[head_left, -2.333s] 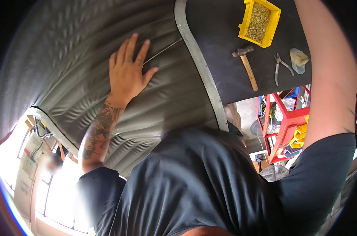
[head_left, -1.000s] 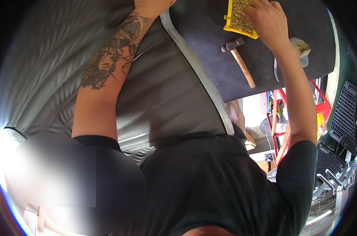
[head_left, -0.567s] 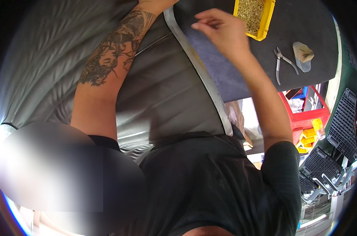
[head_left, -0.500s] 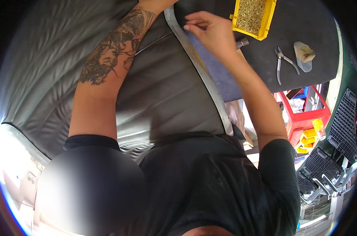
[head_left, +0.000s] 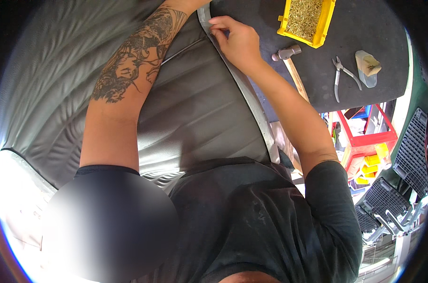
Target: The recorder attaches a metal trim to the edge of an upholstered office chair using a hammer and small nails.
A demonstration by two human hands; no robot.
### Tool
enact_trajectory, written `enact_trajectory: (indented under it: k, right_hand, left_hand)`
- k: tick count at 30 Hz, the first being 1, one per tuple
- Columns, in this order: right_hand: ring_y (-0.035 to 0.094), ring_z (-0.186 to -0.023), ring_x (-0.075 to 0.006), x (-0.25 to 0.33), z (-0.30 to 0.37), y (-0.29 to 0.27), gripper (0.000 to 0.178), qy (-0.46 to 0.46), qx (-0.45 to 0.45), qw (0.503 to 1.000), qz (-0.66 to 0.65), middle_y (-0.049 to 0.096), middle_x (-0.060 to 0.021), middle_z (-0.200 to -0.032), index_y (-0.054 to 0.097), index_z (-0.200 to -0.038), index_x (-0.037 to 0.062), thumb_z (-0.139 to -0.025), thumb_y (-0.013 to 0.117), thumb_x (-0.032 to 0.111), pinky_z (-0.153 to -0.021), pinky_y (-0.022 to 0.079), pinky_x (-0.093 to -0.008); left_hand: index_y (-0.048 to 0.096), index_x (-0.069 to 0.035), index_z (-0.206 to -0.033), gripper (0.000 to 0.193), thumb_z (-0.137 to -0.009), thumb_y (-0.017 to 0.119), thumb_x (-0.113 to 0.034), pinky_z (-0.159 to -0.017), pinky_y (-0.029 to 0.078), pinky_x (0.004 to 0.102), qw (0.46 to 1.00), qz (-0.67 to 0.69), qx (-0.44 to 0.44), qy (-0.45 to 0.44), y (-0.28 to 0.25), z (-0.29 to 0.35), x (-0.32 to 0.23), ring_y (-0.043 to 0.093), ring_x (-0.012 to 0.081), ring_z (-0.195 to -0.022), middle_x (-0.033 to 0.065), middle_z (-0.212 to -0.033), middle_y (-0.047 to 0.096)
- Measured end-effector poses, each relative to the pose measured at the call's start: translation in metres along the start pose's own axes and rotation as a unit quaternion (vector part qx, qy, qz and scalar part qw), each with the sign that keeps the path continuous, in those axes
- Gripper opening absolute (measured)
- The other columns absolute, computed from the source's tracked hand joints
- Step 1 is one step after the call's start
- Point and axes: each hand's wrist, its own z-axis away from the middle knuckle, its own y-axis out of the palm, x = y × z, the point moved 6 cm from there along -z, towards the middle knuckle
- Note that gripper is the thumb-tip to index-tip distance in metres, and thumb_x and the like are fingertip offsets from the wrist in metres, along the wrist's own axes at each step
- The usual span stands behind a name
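Fingers of the right hand (head_left: 241, 43) are almost pinching, any hold unclear, the grey strip (head_left: 257, 107) slanting bodyward from them.

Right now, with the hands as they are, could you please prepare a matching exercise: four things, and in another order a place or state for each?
Column one
1. yellow bin
2. hammer
3. pliers
4. right hand

Column two
A. handles spread apart
B. fingertips at the grey strip
C. holds small brass-coloured pieces
D. wooden handle

Right pairs: 1-C, 2-D, 3-A, 4-B
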Motion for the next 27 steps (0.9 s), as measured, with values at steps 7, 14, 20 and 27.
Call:
enact_trajectory:
  k: [7, 14, 20, 27]
  right_hand:
    - [0.076, -0.078, -0.024, 0.003, 0.001, 0.003, 0.017, -0.024, -0.01, 1.0, 0.013, 0.079, -0.0009, -0.085, 0.079, -0.105, 0.0169, -0.088, 0.078, 0.014, -0.067, 0.059, -0.0396]
    - [0.076, -0.082, -0.0239, 0.004, 0.003, 0.002, 0.015, -0.035, -0.011, 0.999, 0.034, 0.08, -0.0015, -0.088, 0.078, -0.104, 0.0164, -0.089, 0.079, 0.012, -0.069, 0.059, -0.0377]
    - [0.076, -0.091, -0.0273, 0.021, 0.011, -0.003, 0.02, -0.117, 0.035, 0.987, 0.104, 0.08, -0.0066, -0.095, 0.079, -0.112, 0.0139, -0.094, 0.072, 0.011, -0.076, 0.06, -0.0401]
    - [0.067, -0.123, -0.0345, 0.012, 0.042, -0.044, 0.051, -0.038, 0.023, 0.999, 0.025, 0.07, -0.0169, -0.136, 0.063, -0.146, 0.0117, -0.095, 0.068, 0.012, -0.101, 0.056, -0.0458]
  left_hand:
    - [0.022, -0.012, -0.171, 0.107, -0.088, 0.077, -0.051, -0.13, 0.012, 0.0571, 1.0, -0.002, -0.005, 0.001, 0.0, 0.002, 0.001, 0.014, 0.0315, -0.166, 0.0111, -0.18, 0.016]
    - [0.024, -0.012, -0.171, 0.106, -0.088, 0.077, -0.051, -0.13, 0.012, 0.0573, 1.0, -0.02, 0.005, -0.002, 0.0, 0.001, 0.001, 0.015, 0.0314, -0.166, 0.0113, -0.18, 0.017]
    - [0.025, -0.013, -0.171, 0.104, -0.088, 0.076, -0.052, -0.13, 0.012, 0.0577, 1.0, -0.007, -0.005, -0.001, 0.001, 0.0, -0.001, 0.016, 0.0314, -0.165, 0.0114, -0.179, 0.018]
    - [0.025, -0.012, -0.171, 0.105, -0.088, 0.077, -0.051, -0.129, 0.014, 0.0583, 1.0, -0.016, 0.008, 0.0, 0.003, 0.002, 0.0, 0.017, 0.0315, -0.165, 0.0117, -0.179, 0.018]
